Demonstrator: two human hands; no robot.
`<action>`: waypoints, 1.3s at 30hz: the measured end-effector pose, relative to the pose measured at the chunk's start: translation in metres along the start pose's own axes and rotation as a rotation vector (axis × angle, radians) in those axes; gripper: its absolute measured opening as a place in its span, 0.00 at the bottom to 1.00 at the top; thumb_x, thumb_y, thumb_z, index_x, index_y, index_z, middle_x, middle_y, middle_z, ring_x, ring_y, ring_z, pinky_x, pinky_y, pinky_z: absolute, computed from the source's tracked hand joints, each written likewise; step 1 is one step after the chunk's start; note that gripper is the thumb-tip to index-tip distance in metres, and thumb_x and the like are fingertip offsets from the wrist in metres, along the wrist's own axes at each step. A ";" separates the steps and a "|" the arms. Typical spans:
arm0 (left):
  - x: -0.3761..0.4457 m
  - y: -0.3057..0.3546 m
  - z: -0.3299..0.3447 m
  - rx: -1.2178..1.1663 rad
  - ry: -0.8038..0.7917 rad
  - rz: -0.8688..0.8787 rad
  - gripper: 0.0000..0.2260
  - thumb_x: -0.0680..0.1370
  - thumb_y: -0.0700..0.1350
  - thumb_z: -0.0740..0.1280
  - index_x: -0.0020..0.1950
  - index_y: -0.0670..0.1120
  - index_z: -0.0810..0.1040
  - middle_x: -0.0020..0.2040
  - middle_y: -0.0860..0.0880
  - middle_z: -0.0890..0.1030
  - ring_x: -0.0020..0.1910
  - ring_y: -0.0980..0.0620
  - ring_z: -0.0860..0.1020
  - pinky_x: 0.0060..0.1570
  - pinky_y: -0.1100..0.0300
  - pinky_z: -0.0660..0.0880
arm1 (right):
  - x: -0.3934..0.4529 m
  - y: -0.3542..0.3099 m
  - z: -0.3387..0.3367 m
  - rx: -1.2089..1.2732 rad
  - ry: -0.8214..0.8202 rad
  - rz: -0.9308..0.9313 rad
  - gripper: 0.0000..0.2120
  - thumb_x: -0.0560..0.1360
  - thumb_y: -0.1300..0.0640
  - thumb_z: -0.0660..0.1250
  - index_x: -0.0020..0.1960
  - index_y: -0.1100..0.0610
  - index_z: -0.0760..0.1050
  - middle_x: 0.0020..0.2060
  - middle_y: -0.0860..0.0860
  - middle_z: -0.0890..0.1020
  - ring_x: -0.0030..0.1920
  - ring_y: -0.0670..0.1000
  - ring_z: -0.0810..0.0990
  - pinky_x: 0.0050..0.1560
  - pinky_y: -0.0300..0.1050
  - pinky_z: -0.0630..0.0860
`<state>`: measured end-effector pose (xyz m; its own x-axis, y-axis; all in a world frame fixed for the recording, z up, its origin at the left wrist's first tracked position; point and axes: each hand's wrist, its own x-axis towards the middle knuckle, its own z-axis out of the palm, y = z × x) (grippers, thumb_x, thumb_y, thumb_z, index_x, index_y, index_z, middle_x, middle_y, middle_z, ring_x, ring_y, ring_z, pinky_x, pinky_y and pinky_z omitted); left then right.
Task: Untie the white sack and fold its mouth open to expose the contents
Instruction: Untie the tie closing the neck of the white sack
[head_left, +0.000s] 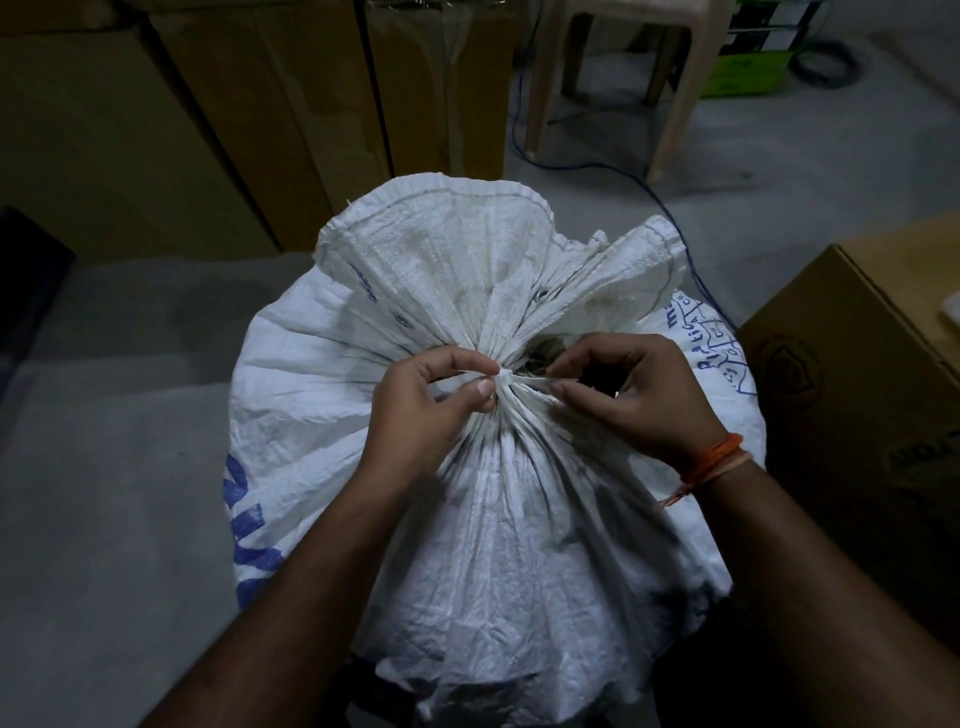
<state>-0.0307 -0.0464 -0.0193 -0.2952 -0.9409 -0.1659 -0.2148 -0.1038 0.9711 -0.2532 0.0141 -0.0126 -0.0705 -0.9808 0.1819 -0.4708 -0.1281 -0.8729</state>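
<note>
We're over the sack, standing on the floor between boxes. Our left hand pinches one end of the tie at the gathered neck, our right hand pinches the other.

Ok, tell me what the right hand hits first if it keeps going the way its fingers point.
Probably the left hand. The right hand points leftward along the white tie strip, past the knot at the white sack's gathered neck; depth is unclear.
</note>
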 end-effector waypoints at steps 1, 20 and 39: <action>-0.001 0.001 0.000 0.004 0.002 0.002 0.08 0.77 0.35 0.75 0.47 0.48 0.88 0.46 0.46 0.89 0.45 0.40 0.88 0.58 0.42 0.84 | 0.000 0.000 0.001 -0.002 0.003 0.000 0.01 0.72 0.61 0.77 0.44 0.58 0.86 0.37 0.53 0.87 0.38 0.54 0.85 0.40 0.57 0.81; -0.010 0.006 -0.006 0.007 0.030 0.012 0.05 0.77 0.38 0.77 0.48 0.47 0.88 0.50 0.50 0.89 0.42 0.48 0.89 0.55 0.50 0.86 | 0.000 -0.005 0.013 0.079 0.022 0.007 0.05 0.71 0.66 0.78 0.42 0.58 0.86 0.36 0.51 0.86 0.35 0.41 0.81 0.37 0.39 0.77; -0.021 0.001 -0.010 -0.049 0.111 0.043 0.06 0.74 0.39 0.80 0.48 0.46 0.87 0.47 0.48 0.89 0.45 0.48 0.89 0.55 0.41 0.85 | -0.005 -0.008 0.025 0.031 0.061 -0.028 0.06 0.71 0.61 0.79 0.43 0.52 0.85 0.34 0.45 0.85 0.33 0.40 0.81 0.37 0.34 0.75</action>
<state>-0.0153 -0.0300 -0.0131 -0.1973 -0.9745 -0.1068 -0.1582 -0.0759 0.9845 -0.2266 0.0161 -0.0177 -0.1112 -0.9661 0.2330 -0.4461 -0.1610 -0.8804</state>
